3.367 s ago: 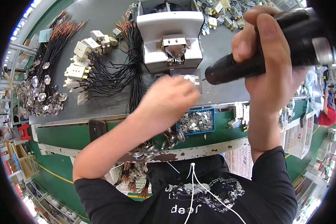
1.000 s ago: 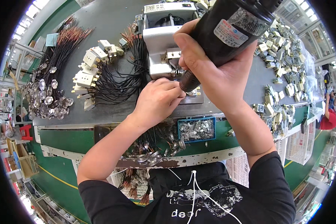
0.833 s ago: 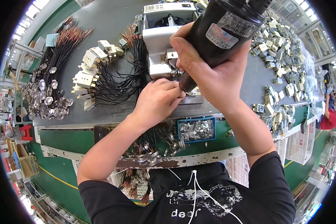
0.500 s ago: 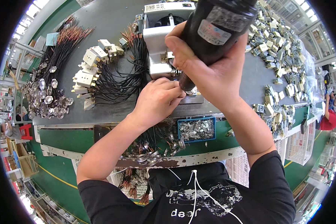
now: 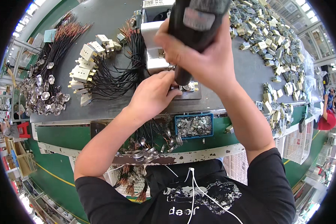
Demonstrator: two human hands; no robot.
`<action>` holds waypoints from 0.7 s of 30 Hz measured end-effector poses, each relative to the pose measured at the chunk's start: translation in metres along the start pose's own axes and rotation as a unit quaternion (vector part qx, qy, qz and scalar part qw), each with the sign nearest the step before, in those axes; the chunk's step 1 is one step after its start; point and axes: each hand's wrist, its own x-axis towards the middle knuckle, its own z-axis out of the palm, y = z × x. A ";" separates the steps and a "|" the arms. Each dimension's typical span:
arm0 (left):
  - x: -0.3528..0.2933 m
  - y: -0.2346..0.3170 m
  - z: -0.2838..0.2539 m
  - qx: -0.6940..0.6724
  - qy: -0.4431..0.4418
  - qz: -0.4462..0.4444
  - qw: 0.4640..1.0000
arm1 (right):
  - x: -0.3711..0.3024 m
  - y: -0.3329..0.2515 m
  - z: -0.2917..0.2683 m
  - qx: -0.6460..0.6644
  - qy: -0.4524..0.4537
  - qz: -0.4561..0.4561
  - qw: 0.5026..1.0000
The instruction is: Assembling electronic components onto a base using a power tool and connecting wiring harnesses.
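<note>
A large black electric screwdriver [image 5: 196,26] is gripped in my right hand [image 5: 215,69], nose pointing down. Its blurred tip meets or hovers just above a small socket part [image 5: 190,86] on a dark metal block [image 5: 190,95]; contact is hard to tell. My left hand [image 5: 151,90] is beside the tip, thumb and bent fingers closed at the part's left side. What those fingers pinch is hidden. Black wires [image 5: 117,87] with cream sockets [image 5: 83,73] on their ends lie left of that hand.
A white machine [image 5: 153,43] stands behind my hands. Near the front edge is a blue tray [image 5: 194,136] of small metal pieces. Wired round metal parts [image 5: 44,95] lie at the far left. Many socket pieces [image 5: 265,44] cover the right side. More wired rings [image 5: 143,154] sit below the table edge.
My right hand and the screwdriver have shifted left, uncovering more of the part and block. My left thumb now lies straighter along the part's front. The whole view has shifted slightly.
</note>
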 end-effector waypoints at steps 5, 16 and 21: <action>0.007 -0.023 0.010 0.040 -0.015 0.072 0.996 | -0.007 0.001 0.003 -0.031 -0.043 -0.089 0.995; 0.012 -0.025 0.011 -0.025 0.006 0.111 0.993 | -0.009 0.003 -0.004 -0.044 -0.089 -0.075 0.992; 0.004 -0.030 0.014 0.052 0.023 0.109 0.992 | -0.012 -0.019 0.002 -0.067 -0.015 -0.078 0.995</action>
